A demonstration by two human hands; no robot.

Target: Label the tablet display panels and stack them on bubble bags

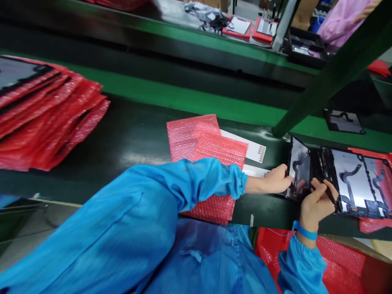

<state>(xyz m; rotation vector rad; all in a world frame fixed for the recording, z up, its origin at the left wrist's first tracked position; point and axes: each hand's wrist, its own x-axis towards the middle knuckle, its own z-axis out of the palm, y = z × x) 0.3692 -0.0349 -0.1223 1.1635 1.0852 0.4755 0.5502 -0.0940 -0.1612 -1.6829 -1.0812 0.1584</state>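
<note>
On the right of the bench, my left hand (277,179) grips the left edge of a dark-framed display panel (301,163), which is raised at a tilt. A black ribbon cable runs down its silvery back. My right hand (318,200), with a blue wrist strap (306,232) below it, is closed round a slim black tool (330,192); its kind is unclear. Right beside that hand lie more display panels (355,175) with curved ribbon cables, on red bubble wrap. White strips (249,149) with printed squares stick out from under red bubble-wrap bags (211,151), left of my hands.
A tall stack of red bubble-wrap bags (61,118) with panels stands at the left. A green post (321,85) slants up just behind my hands. Another panel (344,121) lies behind. Across the bench, a person's pink sleeve (343,24) shows near a black tray (306,47).
</note>
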